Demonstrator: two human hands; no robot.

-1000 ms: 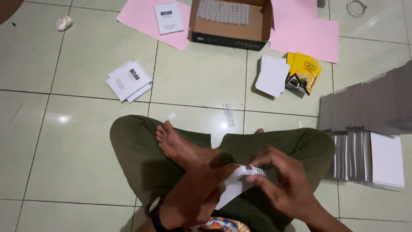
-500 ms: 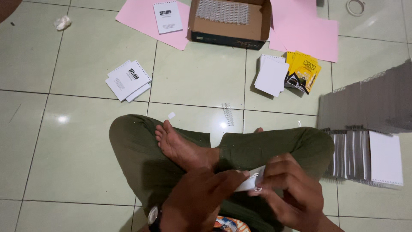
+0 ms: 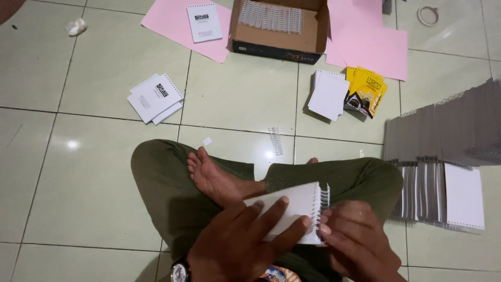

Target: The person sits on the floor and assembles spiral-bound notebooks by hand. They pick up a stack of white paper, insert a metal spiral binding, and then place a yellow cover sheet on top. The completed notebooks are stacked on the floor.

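I sit cross-legged on a tiled floor. My left hand (image 3: 245,243) lies flat on a small white booklet (image 3: 295,203) of punched pages, pressing it against my lap. My right hand (image 3: 355,237) has its fingers at the booklet's right edge, on the white spiral binding coil (image 3: 322,206) threaded through the holes. A wristwatch (image 3: 180,271) sits on my left wrist.
An open cardboard box (image 3: 279,26) of white coils stands on pink paper sheets (image 3: 373,44) at the top. Printed booklets (image 3: 155,97), a white page stack (image 3: 327,95) and yellow covers (image 3: 367,93) lie on the floor. A loose coil (image 3: 275,141) lies near my knee. Rows of bound booklets (image 3: 443,172) fill the right.
The booklet has turned flatter and come into fuller view. My left hand has spread over its cover, and my right hand has shifted to the coil edge.
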